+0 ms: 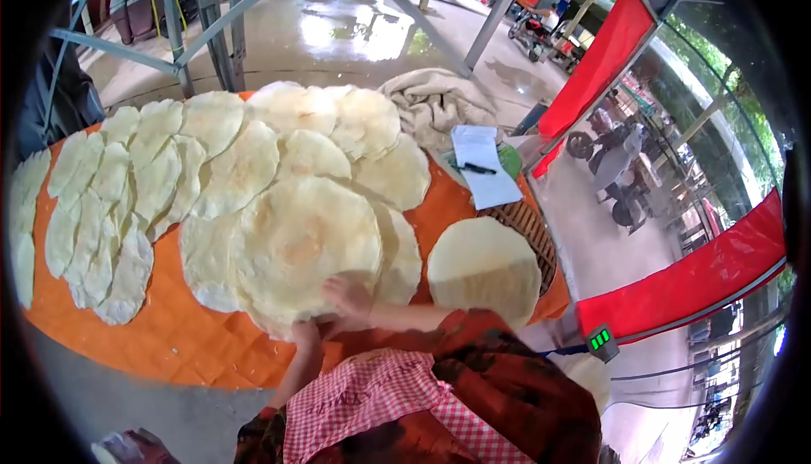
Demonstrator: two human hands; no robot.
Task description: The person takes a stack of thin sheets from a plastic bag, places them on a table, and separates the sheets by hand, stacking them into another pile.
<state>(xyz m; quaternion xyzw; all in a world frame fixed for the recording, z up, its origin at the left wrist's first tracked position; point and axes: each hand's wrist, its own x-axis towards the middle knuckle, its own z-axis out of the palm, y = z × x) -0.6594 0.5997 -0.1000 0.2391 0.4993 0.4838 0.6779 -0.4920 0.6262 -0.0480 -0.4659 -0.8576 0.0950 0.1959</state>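
A large round, pale flatbread (304, 227) with a browned middle lies on top of a stack in front of me. My right hand (348, 297) reaches in from the right, its fingers bent over the near rim of this flatbread and its thumb lower down. Close beside it, my left hand (307, 331) pinches the same near edge; its fingertips are partly hidden. More overlapping flatbreads (156, 168) spread across the orange cloth (203, 337) to the left and behind. A single pale flatbread (484, 265) rests at the right, on a brown woven mat (528, 232).
A white notepad (486, 164) with a black pen (478, 168) lies at the back right, next to a crumpled beige cloth (439, 97). Metal frame bars (228, 25) stand behind the table. Red fabric strips (684, 278) hang at the right.
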